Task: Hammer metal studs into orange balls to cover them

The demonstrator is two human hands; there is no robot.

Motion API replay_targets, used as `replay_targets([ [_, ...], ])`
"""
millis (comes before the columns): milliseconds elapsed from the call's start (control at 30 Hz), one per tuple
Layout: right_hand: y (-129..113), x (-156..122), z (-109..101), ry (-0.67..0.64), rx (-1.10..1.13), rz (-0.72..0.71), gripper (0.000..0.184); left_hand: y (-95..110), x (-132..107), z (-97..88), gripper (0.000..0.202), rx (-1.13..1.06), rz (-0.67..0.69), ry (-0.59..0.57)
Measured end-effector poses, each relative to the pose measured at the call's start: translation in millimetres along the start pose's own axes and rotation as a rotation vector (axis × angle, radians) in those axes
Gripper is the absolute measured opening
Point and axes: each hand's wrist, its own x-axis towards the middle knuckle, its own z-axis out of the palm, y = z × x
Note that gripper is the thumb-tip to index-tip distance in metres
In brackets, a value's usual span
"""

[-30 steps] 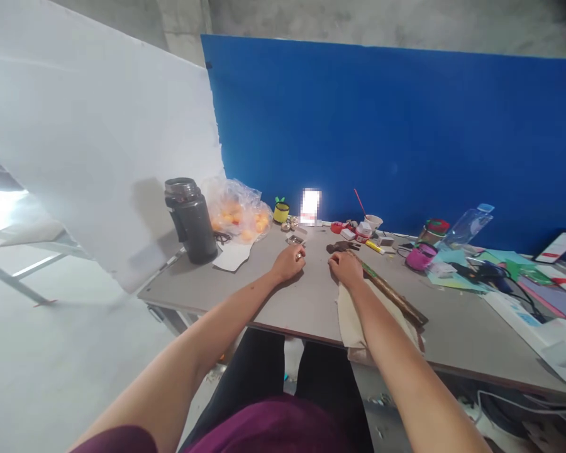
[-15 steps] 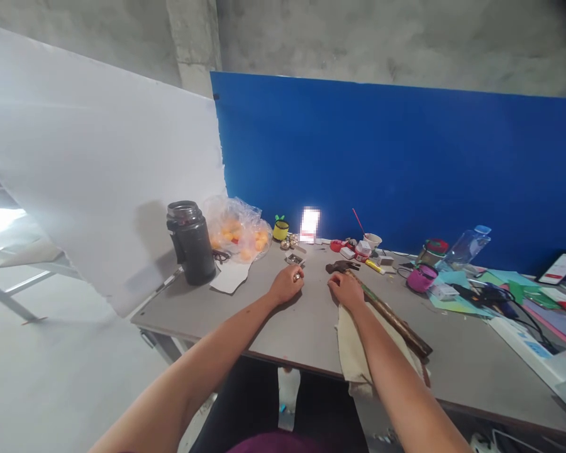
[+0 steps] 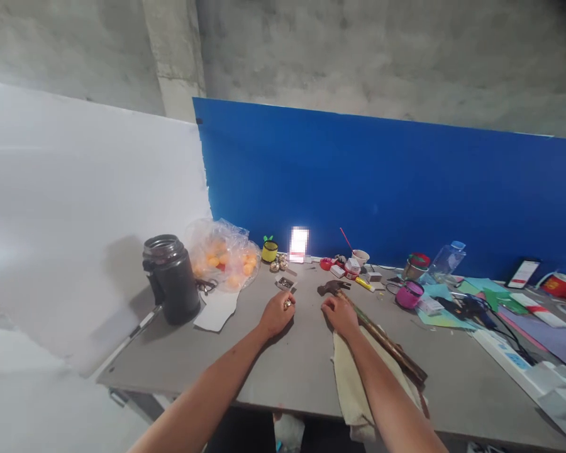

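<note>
Gripping a shiny gold piece in my left hand, fingers curled in around it, left of the hammer. Right hand just beside the hammer's head end, fingers half-bent; can't tell if they hold anything. Small box left of the hammer head, cloth alongside its handle.

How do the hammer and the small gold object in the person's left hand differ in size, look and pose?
Size: the hammer is long; the gold object is small beside it.
Look: the hammer has a dark head and brownish handle; the gold object is shiny.
Pose: the hammer lies by the right hand; the gold object is held in the left hand.
Shared: both are close to a hand.
</note>
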Motion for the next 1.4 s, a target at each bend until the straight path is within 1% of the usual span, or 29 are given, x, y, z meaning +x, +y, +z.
replay_targets([
  [100,-4,-2,-2,-0.005,0.017,0.001,0.016,0,0,-1.8,0.013,0.024,0.012,-0.030],
  [233,-10,-3,-4,0.003,0.036,0.038,0.015,-1,-1,-4.8,0.009,0.015,0.022,-0.044],
  [400,-13,-2,-3,0.011,0.045,0.055,0.014,-5,1,-7.6,0.016,-0.004,0.042,-0.034],
  [500,-13,1,-3,0.011,0.058,0.049,0.014,-7,4,-9.3,0.021,-0.018,0.015,-0.031],
  [633,-15,0,-4,0.023,0.075,0.072,0.015,-9,6,-11.6,0.022,-0.021,0.007,-0.033],
  [767,-15,-1,-2,0.015,0.091,0.072,0.016,-13,4,-10.6,0.023,-0.043,-0.014,-0.013],
  [933,-10,-1,6,0.028,0.095,0.062,0.017,-19,3,-5.8,0.019,-0.074,-0.029,-0.007],
  [1167,-11,5,4,-0.017,0.068,0.058,0.015,-13,5,-8.1,0.015,-0.071,-0.072,-0.010],
  [1267,-9,5,3,-0.029,0.053,0.059,0.014,-10,4,-10.2,0.016,-0.067,-0.058,-0.028],
  [1400,-6,4,0,-0.036,0.055,0.026,0.014,-7,2,-10.1,0.015,-0.057,-0.036,-0.036],
])
